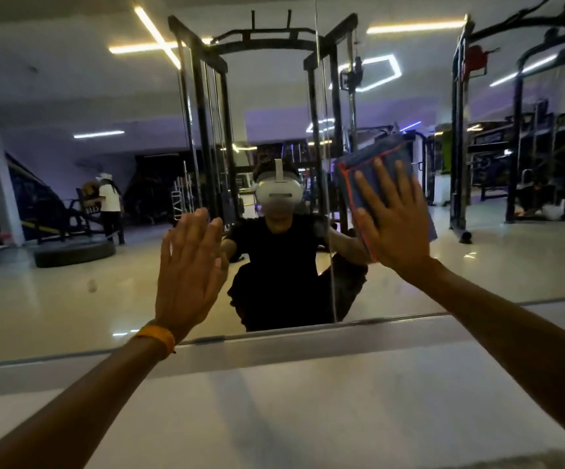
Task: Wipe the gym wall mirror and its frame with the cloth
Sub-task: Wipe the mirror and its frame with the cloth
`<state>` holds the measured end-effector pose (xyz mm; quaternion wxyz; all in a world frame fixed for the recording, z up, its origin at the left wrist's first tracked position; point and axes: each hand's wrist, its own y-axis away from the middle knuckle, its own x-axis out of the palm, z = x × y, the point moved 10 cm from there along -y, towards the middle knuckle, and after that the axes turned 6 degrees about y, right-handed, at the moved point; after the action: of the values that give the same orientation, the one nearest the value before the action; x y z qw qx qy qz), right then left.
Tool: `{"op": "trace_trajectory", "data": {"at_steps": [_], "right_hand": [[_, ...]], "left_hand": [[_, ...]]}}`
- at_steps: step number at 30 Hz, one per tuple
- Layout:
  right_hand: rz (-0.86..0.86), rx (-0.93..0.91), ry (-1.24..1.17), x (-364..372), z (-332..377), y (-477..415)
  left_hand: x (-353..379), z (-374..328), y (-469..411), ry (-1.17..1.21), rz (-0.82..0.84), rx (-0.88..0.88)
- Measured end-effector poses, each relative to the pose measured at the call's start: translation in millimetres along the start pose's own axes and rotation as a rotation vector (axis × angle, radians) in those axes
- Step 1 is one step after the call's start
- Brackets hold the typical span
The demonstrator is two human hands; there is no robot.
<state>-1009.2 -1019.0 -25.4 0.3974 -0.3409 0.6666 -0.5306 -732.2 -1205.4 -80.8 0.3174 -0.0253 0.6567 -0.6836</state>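
My bare left hand (190, 269), flat with straight fingers on the mirror (71, 204), could leave smudges, and the cloth (372, 159) could slip down if I push too softly. My right hand (394, 220) is spread wide, pressing the blue cloth flat on the mirror, above the bottom frame (274, 334).

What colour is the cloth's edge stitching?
Orange-red, on a blue cloth, clearest in the head view.

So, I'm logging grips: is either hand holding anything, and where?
Nothing gripped. The right hand presses the blue cloth flat on the mirror; the left hand is bare.
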Motion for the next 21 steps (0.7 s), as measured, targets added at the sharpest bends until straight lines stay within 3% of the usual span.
{"op": "trace_trajectory", "data": {"at_steps": [2,3,6,8,10,13,15,17,21], "right_hand": [[-0.025,0.195,-0.029,0.6,-15.8,25.2],[-0.021,0.136,-0.011,6.2,-2.4,47.7],[0.105,-0.438,0.037,34.7,59.8,134.8],[0.159,-0.637,0.086,41.5,45.8,157.6],[0.131,-0.564,0.087,31.2,3.5,137.7],[0.128,-0.171,0.008,11.6,-82.0,113.3],[0.111,-0.012,-0.048,6.4,-99.1,123.7],[0.092,-0.058,-0.051,11.5,-68.1,139.7],[0.194,-0.488,-0.055,36.2,11.7,163.2]], "left_hand": [[10.9,-19.2,-10.6,0.043,-0.002,-0.016],[16.9,-30.1,-14.8,0.06,0.006,-0.009],[33.0,-61.3,-22.0,0.068,0.015,0.008],[41.1,-72.2,-22.4,0.069,-0.005,-0.041],[44.8,-78.6,-20.5,0.065,-0.035,-0.09],[55.2,-104.3,-19.4,0.016,0.01,0.005],[65.6,-120.5,-18.9,0.02,0.042,0.044],[71.8,-124.8,-19.8,0.037,0.036,0.011],[77.7,-122.7,-13.6,-0.001,0.008,0.006]]}}
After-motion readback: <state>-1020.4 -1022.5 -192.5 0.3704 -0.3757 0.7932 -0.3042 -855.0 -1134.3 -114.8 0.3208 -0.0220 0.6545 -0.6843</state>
